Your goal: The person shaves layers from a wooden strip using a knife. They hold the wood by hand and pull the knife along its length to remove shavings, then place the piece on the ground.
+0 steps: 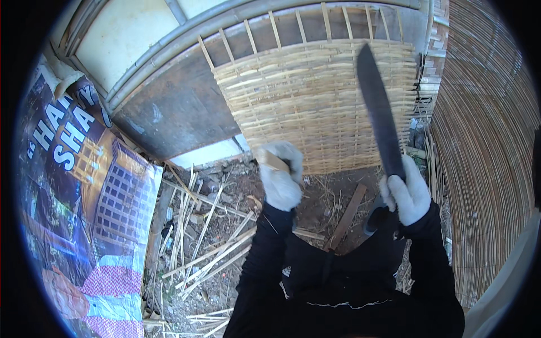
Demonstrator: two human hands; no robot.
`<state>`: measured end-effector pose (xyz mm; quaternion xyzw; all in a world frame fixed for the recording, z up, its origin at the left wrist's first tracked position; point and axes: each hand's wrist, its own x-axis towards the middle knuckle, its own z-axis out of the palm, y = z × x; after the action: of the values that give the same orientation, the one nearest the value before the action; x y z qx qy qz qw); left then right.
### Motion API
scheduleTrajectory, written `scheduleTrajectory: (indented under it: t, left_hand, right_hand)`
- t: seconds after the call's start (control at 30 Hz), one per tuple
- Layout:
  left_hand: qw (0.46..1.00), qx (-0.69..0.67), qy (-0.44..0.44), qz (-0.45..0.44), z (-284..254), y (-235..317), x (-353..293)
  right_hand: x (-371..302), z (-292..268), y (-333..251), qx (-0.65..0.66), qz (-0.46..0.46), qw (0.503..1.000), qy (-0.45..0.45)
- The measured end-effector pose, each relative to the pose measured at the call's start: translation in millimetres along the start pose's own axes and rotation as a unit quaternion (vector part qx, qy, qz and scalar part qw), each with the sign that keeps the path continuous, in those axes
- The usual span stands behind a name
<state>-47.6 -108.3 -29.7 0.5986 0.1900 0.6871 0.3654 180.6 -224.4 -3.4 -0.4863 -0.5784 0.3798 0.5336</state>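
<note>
A white glove covers my right hand (408, 191), closed round the lower end of a machete (378, 107). Its long dark blade points up and slightly left, in front of the woven panel. My left hand (280, 183), gloved in white too, is closed on a short pale piece of bamboo (273, 161) and looks a little blurred. Most of that piece is hidden by the fingers. Beyond both hands the woven bamboo panel (304, 101) leans upright against a wall, with bare upright strips (327, 22) sticking out along its top.
Cut bamboo strips (208, 253) lie scattered on the dirt ground at left. A flat brown board (348, 217) lies by my feet. A printed banner (101, 197) hangs at the left, and a screen of thin slats (484, 141) stands at the right.
</note>
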Motion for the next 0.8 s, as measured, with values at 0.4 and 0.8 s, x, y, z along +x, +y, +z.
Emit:
scheduleTrajectory:
  t: [0.4, 0.8]
  left_hand:
    - [0.992, 0.045, -0.114, -0.042, 15, -15, -27]
    - [0.984, 0.109, -0.138, -0.017, 23, -6, -32]
  right_hand:
    - [18, 28, -111, -0.284, -0.197, 0.933, -0.101]
    - [19, 28, -104, -0.254, -0.201, 0.934, -0.149]
